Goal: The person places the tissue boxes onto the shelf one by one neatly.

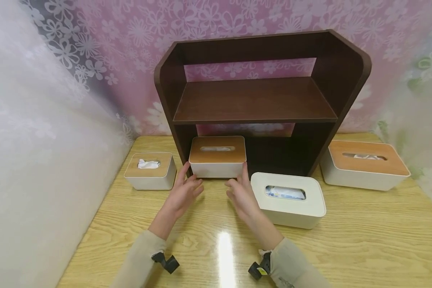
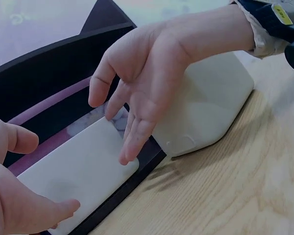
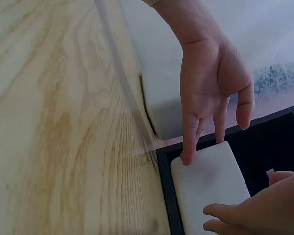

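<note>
A tissue box (image 1: 217, 170) with a wood-look lid and white sides sits at the left of the shelf's lower compartment, its front near the shelf's front edge. My left hand (image 1: 180, 196) is at the box's left front corner, with a fingertip right at its side. Mirroring it, my right hand (image 1: 243, 197) has a fingertip at the right front corner. Fingers of both hands are extended, not wrapped round the box. In the right wrist view, the left hand (image 3: 206, 83) reaches fingertips to the box's white face (image 3: 210, 181).
The dark brown two-tier shelf (image 1: 255, 100) stands against the flowered backdrop. In front of its right half lies an all-white tissue box (image 1: 288, 216). A small wood-lidded tissue box (image 1: 151, 183) stands left of the shelf, a larger one (image 1: 363, 180) right of it.
</note>
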### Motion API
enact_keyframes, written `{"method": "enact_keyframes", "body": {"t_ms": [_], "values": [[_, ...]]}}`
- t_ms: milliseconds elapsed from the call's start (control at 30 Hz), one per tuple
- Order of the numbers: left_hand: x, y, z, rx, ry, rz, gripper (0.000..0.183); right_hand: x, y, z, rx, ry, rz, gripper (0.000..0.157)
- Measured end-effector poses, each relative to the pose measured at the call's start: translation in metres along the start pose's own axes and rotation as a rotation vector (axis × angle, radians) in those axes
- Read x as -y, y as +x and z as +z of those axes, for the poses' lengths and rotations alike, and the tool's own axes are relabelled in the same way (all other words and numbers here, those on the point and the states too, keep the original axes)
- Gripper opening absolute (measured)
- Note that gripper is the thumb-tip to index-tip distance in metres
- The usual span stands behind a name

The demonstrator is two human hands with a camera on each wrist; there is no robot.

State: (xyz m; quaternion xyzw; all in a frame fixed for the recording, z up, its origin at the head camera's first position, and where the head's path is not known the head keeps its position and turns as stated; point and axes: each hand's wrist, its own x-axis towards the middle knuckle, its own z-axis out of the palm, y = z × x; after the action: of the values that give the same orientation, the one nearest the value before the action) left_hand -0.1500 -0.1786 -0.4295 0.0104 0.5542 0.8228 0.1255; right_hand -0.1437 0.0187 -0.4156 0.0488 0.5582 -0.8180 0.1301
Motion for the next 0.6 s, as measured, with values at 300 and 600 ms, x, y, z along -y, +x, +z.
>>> {"method": "enact_keyframes", "body": {"t_ms": [300, 600], "values": [[0.008, 0.016, -0.001, 0.003, -0.062, 0.012, 0.086, -0.008, 0.016, 0.007, -0.126, -0.144, -0.082, 0.1], [0.008, 0.024, 0.003, -0.017, -0.074, 0.036, 0.087, -0.011, 0.025, 0.006, -0.145, -0.228, -0.115, 0.097]]}}
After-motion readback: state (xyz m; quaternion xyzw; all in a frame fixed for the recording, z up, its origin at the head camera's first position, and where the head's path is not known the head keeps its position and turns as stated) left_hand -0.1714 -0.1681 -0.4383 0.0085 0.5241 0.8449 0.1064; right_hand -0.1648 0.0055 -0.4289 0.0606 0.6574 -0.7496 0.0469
